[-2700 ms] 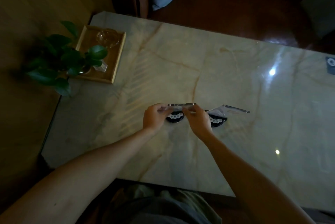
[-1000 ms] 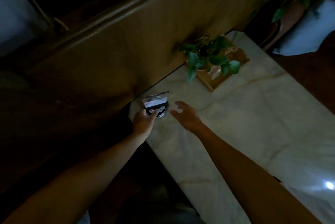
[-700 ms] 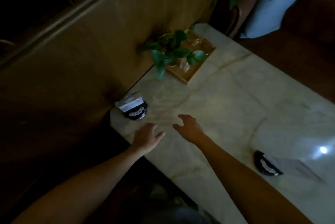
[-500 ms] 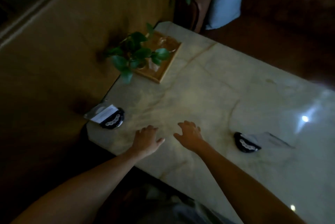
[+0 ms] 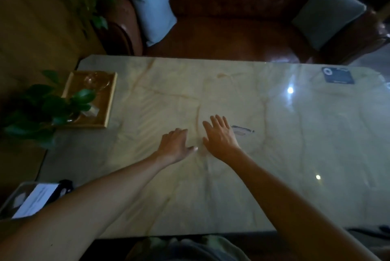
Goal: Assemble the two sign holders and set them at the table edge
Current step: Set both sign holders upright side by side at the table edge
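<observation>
One assembled sign holder (image 5: 34, 198), a clear panel with a white card on a black base, stands at the near left corner of the marble table (image 5: 295, 155), partly behind my left forearm. The second sign holder (image 5: 242, 130) lies just right of my right hand (image 5: 219, 137); only its clear panel shows, and my hand hides its base. My right hand hovers flat over the table middle, fingers spread, holding nothing. My left hand (image 5: 175, 145) is beside it, fingers apart and empty.
A wooden tray (image 5: 108, 100) with glassware and a leafy plant (image 5: 48, 108) sits at the table's left side. A dark card (image 5: 338, 75) lies at the far right. A brown leather sofa (image 5: 232, 28) with two cushions stands beyond the far edge.
My left hand set the first sign holder at the table's left corner and let go. My view swung back right; both empty hands moved toward the second holder.
</observation>
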